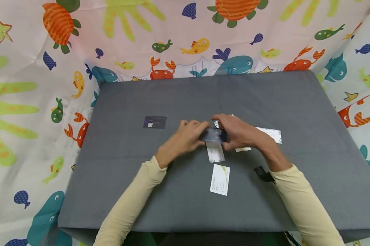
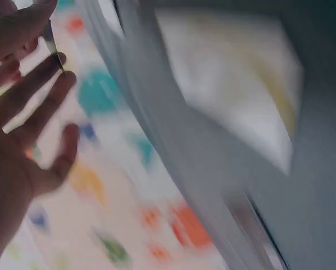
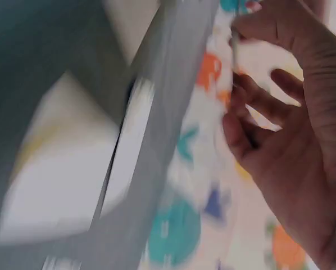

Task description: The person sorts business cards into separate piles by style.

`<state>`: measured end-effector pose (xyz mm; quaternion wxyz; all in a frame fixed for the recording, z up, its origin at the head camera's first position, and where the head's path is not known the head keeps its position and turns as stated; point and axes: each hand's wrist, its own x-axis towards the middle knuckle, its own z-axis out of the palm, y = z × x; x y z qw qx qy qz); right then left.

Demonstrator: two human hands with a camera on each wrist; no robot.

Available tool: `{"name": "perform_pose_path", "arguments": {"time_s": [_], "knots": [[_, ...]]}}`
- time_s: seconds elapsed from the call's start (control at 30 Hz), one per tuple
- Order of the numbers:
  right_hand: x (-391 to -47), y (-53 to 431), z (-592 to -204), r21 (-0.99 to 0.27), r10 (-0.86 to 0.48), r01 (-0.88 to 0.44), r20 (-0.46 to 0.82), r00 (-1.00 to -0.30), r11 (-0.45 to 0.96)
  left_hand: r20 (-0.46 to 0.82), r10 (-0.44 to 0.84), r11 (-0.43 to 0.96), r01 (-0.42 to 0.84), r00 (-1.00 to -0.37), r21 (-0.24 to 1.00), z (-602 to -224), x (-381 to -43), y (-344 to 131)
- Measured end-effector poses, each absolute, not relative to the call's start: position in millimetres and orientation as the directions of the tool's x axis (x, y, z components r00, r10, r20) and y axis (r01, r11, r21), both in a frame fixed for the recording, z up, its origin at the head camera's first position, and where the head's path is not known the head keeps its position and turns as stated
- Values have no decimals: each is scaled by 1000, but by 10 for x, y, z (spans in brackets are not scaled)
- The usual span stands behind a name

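Dark card is located between the two hands, over the group of white cards and near the middle of the table. It looks blurred, so its print cannot be read, and whether it is one card or several is not possible to tell. The left hand holds it at its left end; the right hand holds it at the right end. Both hands are partly closed: in each wrist view a thin edge appears between the thumb and the fingertips, while some of the other fingers are spread more loosely.

Just below the hands, a white card shows its lower part, and nearer to the person lies a second white card with a green-yellow curve. Beside the right forearm there is a third white card, partly covered by it. To the left, well apart from the left hand, a purple-black card lies flat. All these rest on the grey cloth. Behind it hangs a curtain with printed sea animals. Light yellow sleeves cover the person's forearms.
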<state>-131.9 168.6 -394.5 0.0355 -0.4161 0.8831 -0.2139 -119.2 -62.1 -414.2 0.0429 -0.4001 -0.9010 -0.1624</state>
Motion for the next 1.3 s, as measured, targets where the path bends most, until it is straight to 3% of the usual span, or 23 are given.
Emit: {"name": "perform_pose_path", "arguments": {"time_s": [0.2, 0.33, 0.5, 0.97, 1.13, 1.3], "knots": [[-1951, 583, -4080, -372, -787, -782, 184, -589, 499, 207, 591, 687, 621, -779, 377, -4159, -1625, -1669], [-2193, 32, -4182, -375, -794, -763, 104, -599, 526, 155, 512, 751, 528, -845, 397, -4272, -1786, -2168], [-2305, -277, -4333, -372, -790, -736, 12, -613, 565, 86, 481, 777, 470, -872, 418, -4449, -1900, -2438], [-2340, -389, -4448, -429, -807, -714, -62, -588, 553, 36, 504, 773, 469, -863, 428, -4510, -1925, -2613], [-2281, -218, -4413, -440, -834, -752, 16, -552, 490, 52, 461, 817, 447, -886, 365, -4479, -1850, -2496], [-2113, 164, -4309, -415, -868, -805, 69, -492, 423, 93, 418, 838, 423, -904, 344, -4330, -1529, -2140]]}}
